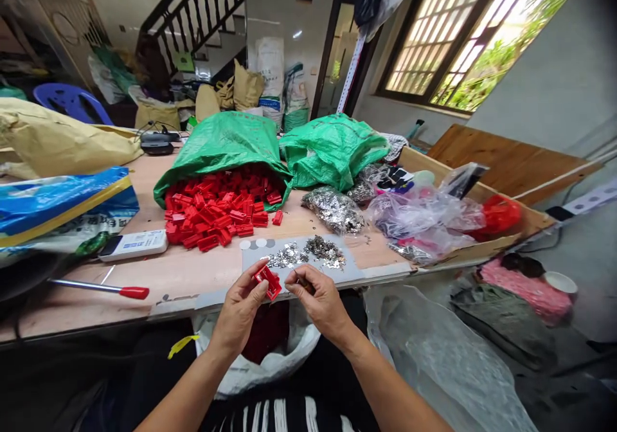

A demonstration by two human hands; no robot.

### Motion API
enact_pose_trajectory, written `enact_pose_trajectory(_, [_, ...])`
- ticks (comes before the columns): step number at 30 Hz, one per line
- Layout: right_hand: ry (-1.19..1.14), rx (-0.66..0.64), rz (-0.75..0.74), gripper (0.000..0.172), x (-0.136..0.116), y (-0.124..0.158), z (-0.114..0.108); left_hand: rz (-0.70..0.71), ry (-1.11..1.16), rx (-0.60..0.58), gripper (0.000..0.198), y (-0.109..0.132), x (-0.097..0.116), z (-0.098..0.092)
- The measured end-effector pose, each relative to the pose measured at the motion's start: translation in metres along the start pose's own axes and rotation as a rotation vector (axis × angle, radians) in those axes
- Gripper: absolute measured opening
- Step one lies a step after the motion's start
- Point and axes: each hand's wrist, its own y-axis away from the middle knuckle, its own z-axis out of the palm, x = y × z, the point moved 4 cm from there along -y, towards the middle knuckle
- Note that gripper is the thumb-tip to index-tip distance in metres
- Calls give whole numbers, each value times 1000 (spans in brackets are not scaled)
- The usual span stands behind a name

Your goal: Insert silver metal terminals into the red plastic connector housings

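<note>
My left hand [240,306] grips a red plastic casing [268,282] between thumb and fingers, its hollow side turned toward me. Close beside it, my right hand [318,300] is closed round a small tool with a brownish handle [305,284]; its tip is too small to make out. Just beyond both hands, a grey sheet [354,271] carries a pile of shiny silver metal pieces [290,253] and a darker pile of small metal parts [324,251]. Further left, many similar red casings [212,210] spill out of a green woven sack [226,137].
A second green sack [332,149] and a clear bag of metal parts [335,210] lie behind the piles. At right stands a wooden tray [535,223] of plastic bags. A red-tipped lever [134,292] juts in at left. Below my hands hangs an open white sack [260,377].
</note>
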Motion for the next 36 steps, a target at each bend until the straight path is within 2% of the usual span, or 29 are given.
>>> enact_pose_trajectory(9, [16,-102,-204,5,-2,2,10,-31,26,-41,40,-1,2,2])
enact_pose_trajectory(14, [54,-204,-269,12,-3,4,7,-51,20,-70,37,0,1,2])
enact_pose_trajectory(17, [20,-229,-195,12,1,4,7,-44,-1,-73,37,1,2,3])
enact_pose_trajectory(24, [-177,-216,112,11,18,11,10,-56,-34,-69,38,5,-4,1])
enact_pose_trajectory(31, [-225,-158,227,20,33,19,19,-59,-142,-69,44,9,-25,-9])
enact_pose_trajectory(36, [-87,-170,255,23,43,21,21,-78,-298,-82,48,9,-35,-18])
